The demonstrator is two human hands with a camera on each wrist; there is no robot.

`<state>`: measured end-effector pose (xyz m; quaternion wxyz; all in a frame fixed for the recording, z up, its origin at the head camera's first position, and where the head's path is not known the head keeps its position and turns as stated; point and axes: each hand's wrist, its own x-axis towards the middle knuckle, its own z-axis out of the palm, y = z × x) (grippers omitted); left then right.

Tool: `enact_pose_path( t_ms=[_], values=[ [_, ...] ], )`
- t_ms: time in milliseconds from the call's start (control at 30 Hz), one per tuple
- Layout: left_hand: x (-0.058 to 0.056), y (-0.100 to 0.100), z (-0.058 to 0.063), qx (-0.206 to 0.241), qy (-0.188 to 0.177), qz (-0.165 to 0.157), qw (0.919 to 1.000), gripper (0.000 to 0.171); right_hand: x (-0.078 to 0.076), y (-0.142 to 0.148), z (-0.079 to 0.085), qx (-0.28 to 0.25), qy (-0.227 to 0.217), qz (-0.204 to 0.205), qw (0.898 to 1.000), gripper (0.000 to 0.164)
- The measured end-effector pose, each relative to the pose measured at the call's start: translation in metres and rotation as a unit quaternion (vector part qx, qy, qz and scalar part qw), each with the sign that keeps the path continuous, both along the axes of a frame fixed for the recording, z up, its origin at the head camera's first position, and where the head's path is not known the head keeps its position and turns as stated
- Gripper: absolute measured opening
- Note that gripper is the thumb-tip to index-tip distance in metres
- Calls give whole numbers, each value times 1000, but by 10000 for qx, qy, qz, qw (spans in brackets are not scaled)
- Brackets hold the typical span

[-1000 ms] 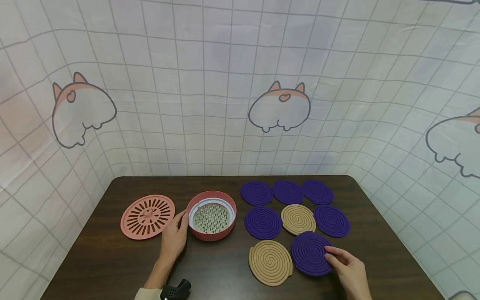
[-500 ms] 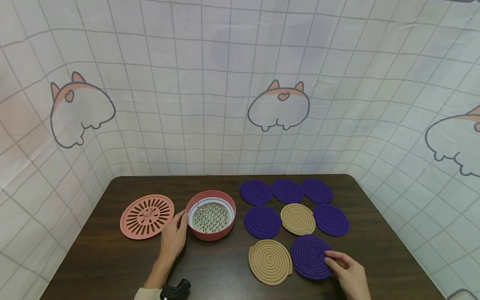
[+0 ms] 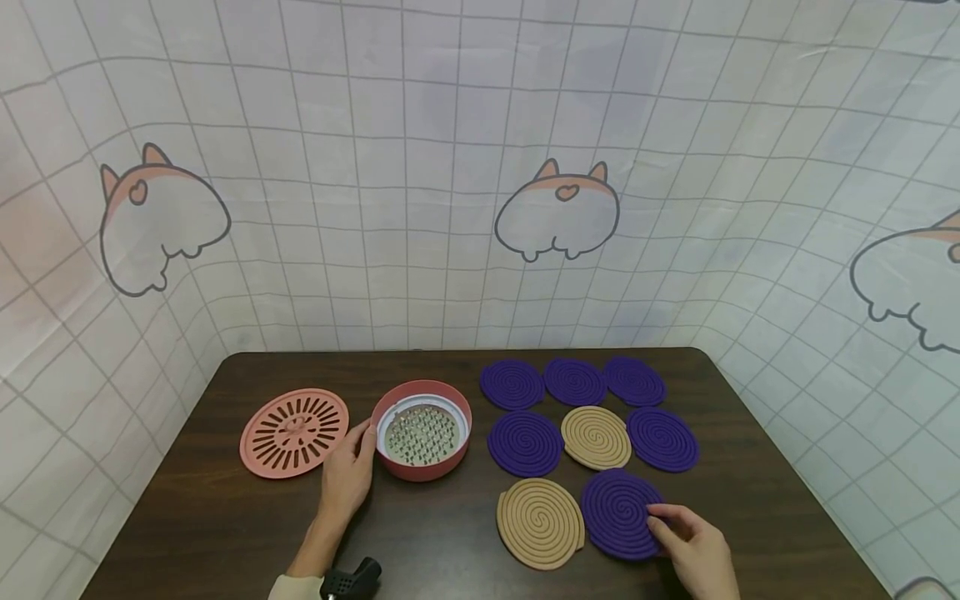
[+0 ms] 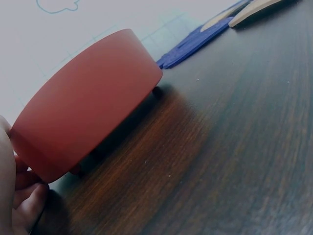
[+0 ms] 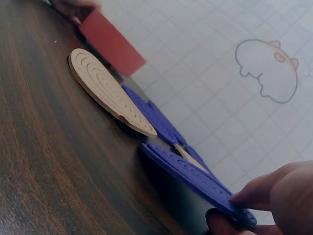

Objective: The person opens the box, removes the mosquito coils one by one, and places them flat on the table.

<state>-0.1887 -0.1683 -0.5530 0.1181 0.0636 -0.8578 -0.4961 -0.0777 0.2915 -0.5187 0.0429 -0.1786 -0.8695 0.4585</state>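
Note:
My left hand (image 3: 349, 473) grips the left side of a round red mosquito coil holder (image 3: 381, 463), which has a white ring and a studded plate inside. In the left wrist view its fingers curl at the holder's lower edge. With thumb and fingers, my right hand (image 3: 698, 546) pinches the right edge of a purple mosquito coil (image 3: 621, 515). In the right wrist view this coil (image 5: 190, 177) is tilted, its pinched side raised off the table. Directly left of it lies a tan mosquito coil (image 3: 540, 523) with an uneven outer end.
A slotted pink lid (image 3: 295, 434) lies left of the holder. Behind the pinched coil, several purple coils (image 3: 525, 444) and another tan coil (image 3: 596, 437) lie in rows on the dark wooden table (image 3: 217, 525). A white gridded cloth (image 3: 420, 208) surrounds the table.
The purple coil in my right hand has shifted slightly toward me, and its far edge now sits lower in view, off the tan coil behind. My left hand and the holder look unchanged.

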Motion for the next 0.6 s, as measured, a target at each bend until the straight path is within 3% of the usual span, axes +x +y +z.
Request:
enact_pose_path(
  t_ms=[367, 600],
  values=[
    [0, -1, 0, 9, -114, -49, 9999, 54, 5, 2, 8, 1237, -303, 109, 9918, 25],
    [0, -1, 0, -22, -159, -53, 9999, 56, 7, 4, 9, 1530, -222, 237, 9877, 25]
  ],
)
